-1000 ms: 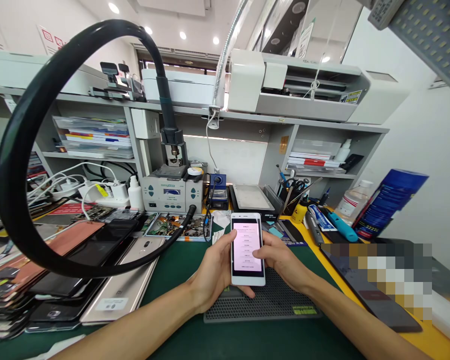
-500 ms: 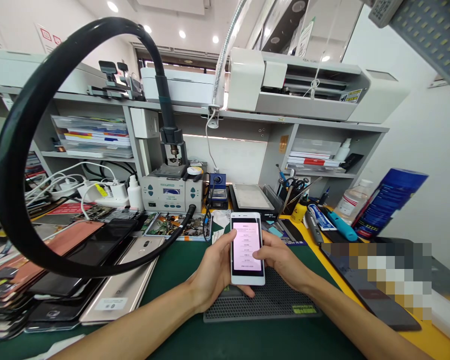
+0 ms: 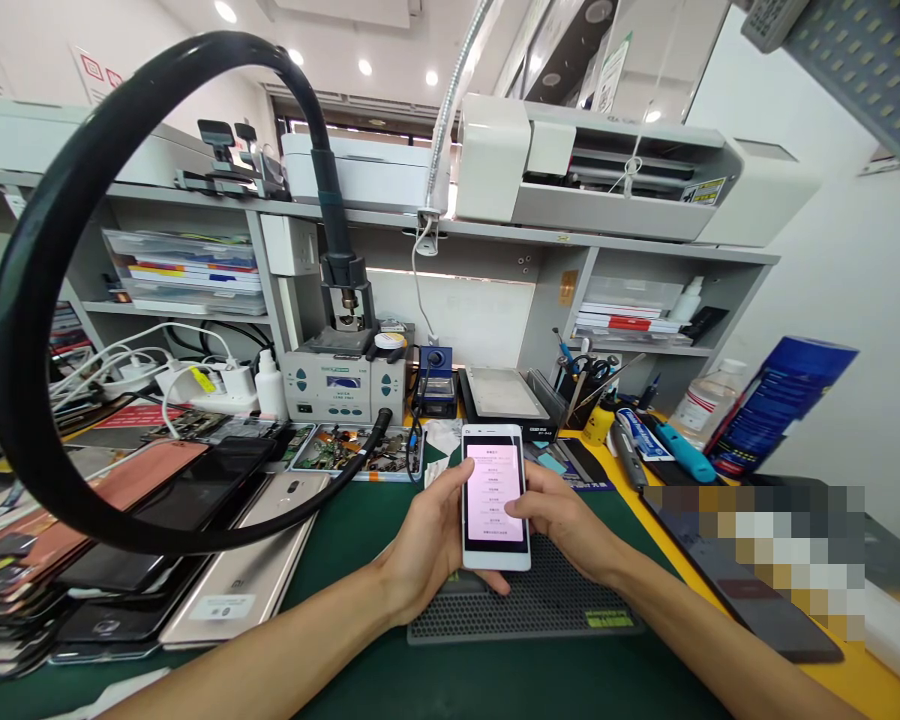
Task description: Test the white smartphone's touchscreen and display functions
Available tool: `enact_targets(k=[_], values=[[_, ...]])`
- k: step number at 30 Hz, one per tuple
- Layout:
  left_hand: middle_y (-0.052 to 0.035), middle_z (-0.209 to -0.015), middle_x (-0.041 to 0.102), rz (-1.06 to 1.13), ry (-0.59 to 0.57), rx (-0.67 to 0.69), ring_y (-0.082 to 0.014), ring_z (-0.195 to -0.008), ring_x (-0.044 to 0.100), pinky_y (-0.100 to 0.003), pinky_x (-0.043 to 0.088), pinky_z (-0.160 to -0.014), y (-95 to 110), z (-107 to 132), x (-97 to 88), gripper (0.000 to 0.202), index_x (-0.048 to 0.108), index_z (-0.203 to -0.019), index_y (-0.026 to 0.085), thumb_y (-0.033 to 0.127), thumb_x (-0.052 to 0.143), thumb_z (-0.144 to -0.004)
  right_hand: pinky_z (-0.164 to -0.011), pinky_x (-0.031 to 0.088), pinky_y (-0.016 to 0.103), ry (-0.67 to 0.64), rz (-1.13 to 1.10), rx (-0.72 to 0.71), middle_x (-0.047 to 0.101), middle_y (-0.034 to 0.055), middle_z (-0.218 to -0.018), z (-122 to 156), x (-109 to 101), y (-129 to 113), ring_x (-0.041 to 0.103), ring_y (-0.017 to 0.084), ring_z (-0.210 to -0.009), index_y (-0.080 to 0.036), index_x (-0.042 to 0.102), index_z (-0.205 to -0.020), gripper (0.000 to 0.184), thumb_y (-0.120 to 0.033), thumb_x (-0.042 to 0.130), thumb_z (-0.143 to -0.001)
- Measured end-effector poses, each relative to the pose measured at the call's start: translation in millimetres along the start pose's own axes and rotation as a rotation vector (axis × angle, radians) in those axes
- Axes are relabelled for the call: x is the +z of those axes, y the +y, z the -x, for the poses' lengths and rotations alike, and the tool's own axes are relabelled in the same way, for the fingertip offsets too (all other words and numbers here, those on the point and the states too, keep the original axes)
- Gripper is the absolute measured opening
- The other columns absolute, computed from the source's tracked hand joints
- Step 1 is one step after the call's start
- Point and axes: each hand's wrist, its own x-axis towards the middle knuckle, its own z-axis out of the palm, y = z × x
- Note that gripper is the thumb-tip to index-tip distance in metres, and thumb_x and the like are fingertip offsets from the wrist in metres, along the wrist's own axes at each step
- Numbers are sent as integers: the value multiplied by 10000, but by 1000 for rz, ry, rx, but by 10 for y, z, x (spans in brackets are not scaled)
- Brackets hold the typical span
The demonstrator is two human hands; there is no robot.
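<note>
A white smartphone (image 3: 496, 558) is held upright between my two hands above a grey perforated mat (image 3: 525, 622). Its lit screen shows a pinkish page with several lines of text, too small to read. My left hand (image 3: 427, 545) is closed around the phone's left side, thumb on the upper left edge and fingers behind it; one fingertip shows below. My right hand (image 3: 562, 515) grips the right side, its thumb resting over the right part of the screen. The fingers behind the phone are mostly hidden.
Several phones, one gold (image 3: 244, 560), are stacked at left under a thick black hose (image 3: 26, 400). A soldering station (image 3: 345, 390) and a tray of boards (image 3: 322, 452) stand behind. At right are a tool cup (image 3: 583, 380), a bottle (image 3: 709, 400) and a dark slab (image 3: 720, 570).
</note>
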Motion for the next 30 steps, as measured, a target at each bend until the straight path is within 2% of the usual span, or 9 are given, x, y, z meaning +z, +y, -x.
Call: enact_targets(k=[7,20,26,30], values=[[-135,-1047,613,16,-12,4,-275,-875,623,-347,560,-560,-8,-5,-11,566,549,-1301,208,588,400,-909,-723,466,341,9,-10,4,689,26,-922,0,-5,10,629,235,-849,-214,620,-1069,341,-150,580,-737],[-136,-1057,612,10,-10,4,-286,-891,613,-357,559,-566,-13,-7,-17,559,562,-1289,209,586,403,-909,-728,463,339,-2,4,-4,679,17,-923,7,-6,10,624,226,-850,-223,620,-1073,352,-141,568,-735],[-129,-1018,625,-4,12,-6,-286,-867,622,-414,572,-617,0,1,4,549,565,-1284,196,569,416,-910,-741,463,347,-6,4,-7,680,24,-938,5,-6,11,623,231,-860,-221,615,-1099,372,-143,565,-739],[-133,-1010,627,-4,17,-9,-284,-856,623,-384,566,-589,5,-1,9,555,563,-1287,186,566,418,-910,-739,466,346,-10,9,-8,678,20,-934,-2,-10,9,624,227,-857,-223,614,-1091,358,-141,562,-746]])
